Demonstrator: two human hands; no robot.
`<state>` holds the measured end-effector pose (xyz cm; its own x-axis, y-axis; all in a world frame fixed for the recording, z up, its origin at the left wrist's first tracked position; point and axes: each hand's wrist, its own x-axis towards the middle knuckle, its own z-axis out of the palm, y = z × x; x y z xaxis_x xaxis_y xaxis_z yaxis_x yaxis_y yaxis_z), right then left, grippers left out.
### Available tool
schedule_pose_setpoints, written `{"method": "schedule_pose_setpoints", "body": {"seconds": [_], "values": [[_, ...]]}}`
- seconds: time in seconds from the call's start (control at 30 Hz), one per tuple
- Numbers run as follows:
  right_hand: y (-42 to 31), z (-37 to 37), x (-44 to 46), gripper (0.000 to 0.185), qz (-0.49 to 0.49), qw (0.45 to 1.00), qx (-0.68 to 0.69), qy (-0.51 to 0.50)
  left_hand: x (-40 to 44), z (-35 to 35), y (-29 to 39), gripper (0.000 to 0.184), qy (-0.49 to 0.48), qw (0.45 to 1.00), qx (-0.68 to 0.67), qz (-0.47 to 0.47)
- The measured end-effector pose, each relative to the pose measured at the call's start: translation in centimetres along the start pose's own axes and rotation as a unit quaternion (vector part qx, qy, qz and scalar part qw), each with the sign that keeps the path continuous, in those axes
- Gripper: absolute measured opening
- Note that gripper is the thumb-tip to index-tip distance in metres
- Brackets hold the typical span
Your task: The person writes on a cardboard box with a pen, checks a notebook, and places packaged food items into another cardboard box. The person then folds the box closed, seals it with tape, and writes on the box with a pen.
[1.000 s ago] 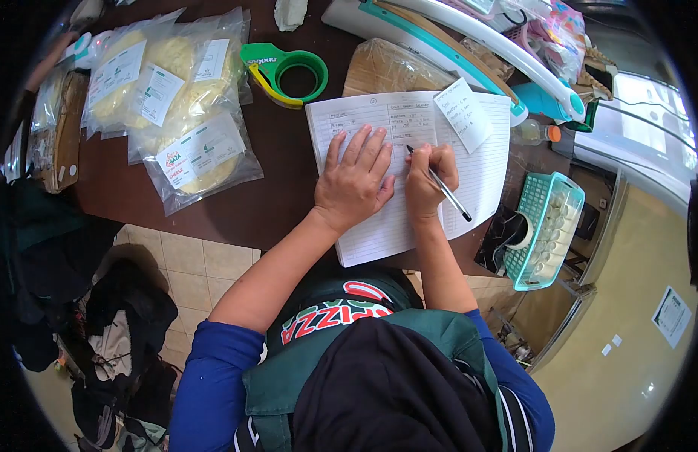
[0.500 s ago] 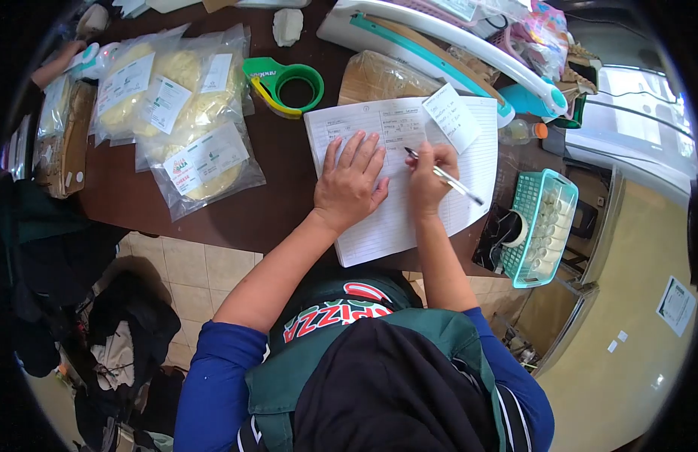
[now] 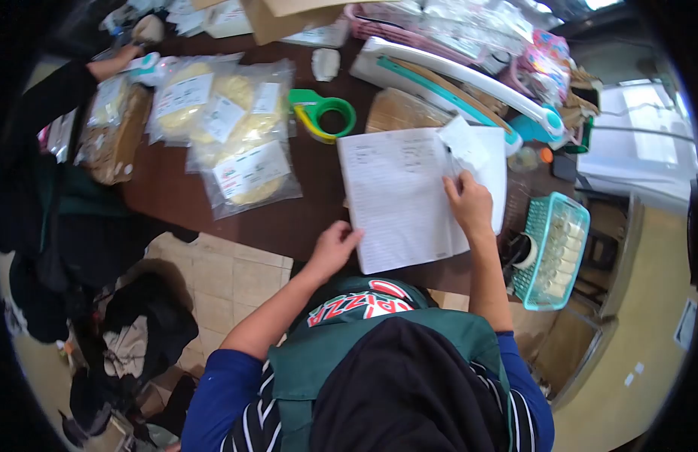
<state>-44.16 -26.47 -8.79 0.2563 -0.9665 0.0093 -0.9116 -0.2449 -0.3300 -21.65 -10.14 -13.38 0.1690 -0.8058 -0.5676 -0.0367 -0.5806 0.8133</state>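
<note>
An open lined notebook [image 3: 398,203] with handwriting near its top lies on the dark table. My left hand [image 3: 334,248] is at its lower left edge, fingers curled and thumb against the pages. Over the right page, my right hand [image 3: 472,205] is closed around a pen [image 3: 449,153], whose dark end points up the page. A loose white paper slip [image 3: 467,143] with faint writing rests on the notebook's upper right, just above my right fingers.
Bagged pale rounds [image 3: 251,169] with labels and a green tape dispenser [image 3: 343,105] lie left. Behind stands a white-and-teal sealer-like device [image 3: 439,83]. A turquoise basket [image 3: 541,218] holding several small containers is at right. Another person's hand [image 3: 114,64] reaches in at far left.
My left hand has slid off the page down to the notebook's lower left edge. My right hand has moved lower on the page, still with the pen. The camera view has shifted.
</note>
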Motion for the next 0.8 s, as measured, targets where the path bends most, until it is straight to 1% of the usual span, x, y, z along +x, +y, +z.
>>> {"method": "schedule_pose_setpoints", "body": {"seconds": [0.03, 0.07, 0.1, 0.13, 0.17, 0.23, 0.27, 0.33, 0.37, 0.4, 0.43, 0.47, 0.5, 0.57, 0.6, 0.63, 0.7, 0.73, 0.8], "values": [[-0.2, -0.1, 0.0, 0.037, -0.003, 1.0, -0.014, 0.005, -0.1, 0.0, 0.1, 0.027, -0.004, 0.999, 0.03, 0.032], [-0.3, -0.3, -0.1, 0.038, -0.005, 1.0, -0.008, 0.028, -0.1, -0.2, 0.4, 0.026, -0.004, 0.999, 0.032, 0.043], [0.4, -0.3, 0.2, 0.038, -0.014, 0.997, 0.003, 0.077, 0.0, -0.4, 0.7, 0.025, -0.007, 0.998, 0.032, 0.054], [0.8, -0.9, 0.6, 0.04, 0.014, 0.994, 0.034, 0.1, 0.1, -0.6, 1.2, 0.024, 0.015, 0.997, 0.002, 0.074], [1.2, -1.9, 0.9, 0.038, 0.086, 0.991, 0.054, 0.082, 0.1, -1.2, 1.6, 0.024, 0.021, 0.997, 0.004, 0.076], [4.6, -1.8, 1.3, 0.036, 0.075, 0.985, 0.042, 0.153, 0.0, -2.9, 3.6, 0.021, 0.057, 0.993, -0.004, 0.108], [5.6, -1.7, 1.0, 0.036, 0.081, 0.983, 0.038, 0.159, -0.5, -4.2, 4.9, 0.016, 0.059, 0.992, 0.06, 0.091], [6.7, -2.3, 0.2, 0.044, 0.222, 0.973, -0.04, 0.054, -0.5, -6.2, 5.0, 0.015, 0.074, 0.99, 0.06, 0.104], [10.0, -0.6, -0.2, 0.045, 0.212, 0.977, 0.007, 0.02, -0.3, -6.9, 4.5, 0.015, 0.101, 0.985, 0.031, 0.133], [10.5, -0.5, -0.6, 0.044, 0.271, 0.95, 0.145, -0.048, -0.5, -7.5, 4.9, 0.014, 0.1, 0.987, 0.007, 0.124], [9.4, -1.1, -0.8, 0.042, 0.32, 0.898, 0.281, -0.113, -0.9, -7.8, 5.7, 0.013, 0.1, 0.988, -0.016, 0.113], [8.1, -1.9, -1.5, 0.037, 0.353, 0.867, 0.331, -0.123, -1.2, -7.8, 6.6, 0.013, 0.094, 0.989, -0.013, 0.115], [7.6, -2.1, -2.0, 0.037, 0.357, 0.864, 0.333, -0.12, -1.6, -7.8, 7.5, 0.012, 0.09, 0.988, -0.025, 0.12], [7.0, -2.3, -2.8, 0.032, 0.361, 0.822, 0.421, -0.129, -1.7, -7.8, 8.0, 0.012, 0.083, 0.988, -0.032, 0.124], [6.4, -2.6, -3.1, 0.026, 0.351, 0.819, 0.44, -0.113, -1.5, -7.7, 7.8, 0.013, 0.091, 0.986, -0.027, 0.134], [6.6, -2.3, -3.4, 0.026, 0.355, 0.815, 0.444, -0.11, -1.4, -7.7, 7.6, 0.013, 0.099, 0.984, -0.022, 0.144], [7.1, -1.4, -3.7, 0.02, 0.283, 0.862, 0.411, -0.085, -1.3, -7.8, 7.5, 0.013, 0.095, 0.985, -0.026, 0.14], [7.3, -1.1, -3.8, 0.02, 0.286, 0.86, 0.415, -0.08, -1.4, -7.8, 7.6, 0.013, 0.095, 0.986, -0.036, 0.133], [7.3, -0.8, -3.9, 0.016, 0.263, 0.858, 0.439, -0.038, -1.7, -7.5, 8.3, 0.014, 0.091, 0.986, -0.023, 0.139]]}}
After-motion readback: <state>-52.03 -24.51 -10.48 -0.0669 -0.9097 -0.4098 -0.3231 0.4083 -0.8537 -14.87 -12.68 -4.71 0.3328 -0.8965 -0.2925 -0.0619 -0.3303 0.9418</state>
